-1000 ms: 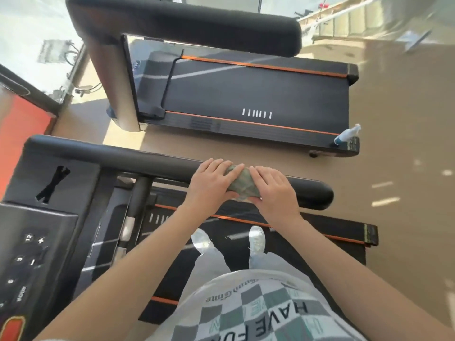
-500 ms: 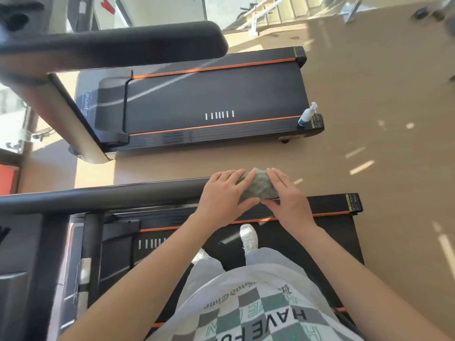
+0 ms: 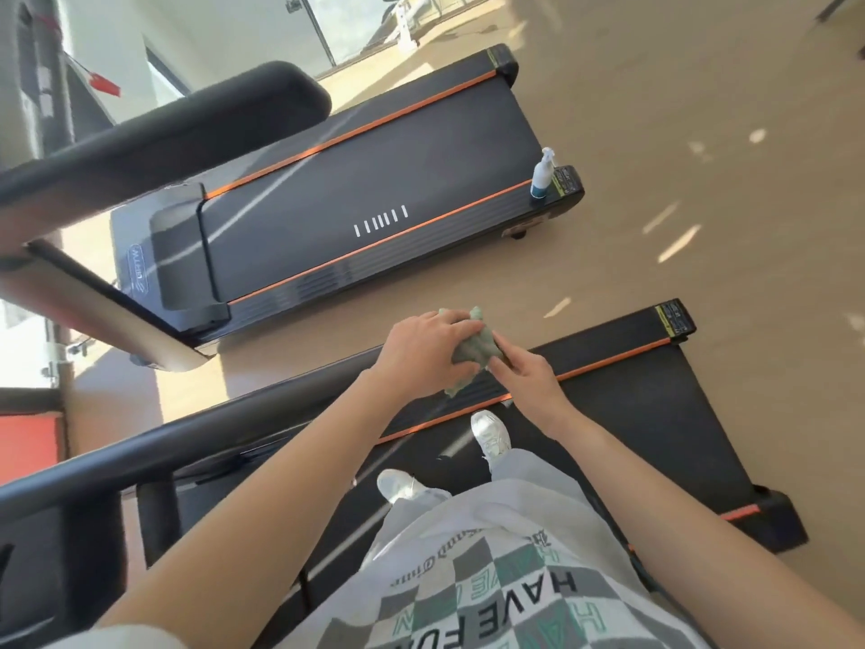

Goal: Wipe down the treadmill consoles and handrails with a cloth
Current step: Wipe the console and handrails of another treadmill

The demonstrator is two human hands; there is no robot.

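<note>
Person stands on the belt of the near treadmill [image 3: 632, 414], both shoes on it, body turned toward the side rail.

Cloth [image 3: 475, 348]: green, bunched, at the far end of the near handrail [image 3: 234, 428]. Whether it wraps the rail tip or has come off it, I cannot tell; the hands hide the tip.

Left hand [image 3: 428, 348]: fingers curled over the top of the cloth, gripping it. Right hand [image 3: 524, 379]: fingertips pinching the cloth from the other side. A loose tail hangs below the left hand.

Risks as I read them:
- The wad sits at the rail's very end. One more push outward and it may slide off and drop onto the belt or floor.
- Bunched this tightly, little fabric meets the rail, so the underside could go unwiped.
- The hanging tail might snag or drag.
- Both arms reach sideways while the feet stay on the belt; leaning further could upset balance.
- The spray bottle [image 3: 543, 173] stands on the rear corner of the neighbouring treadmill [image 3: 374, 194], close to the edge; a careless step there could knock it over.
</note>
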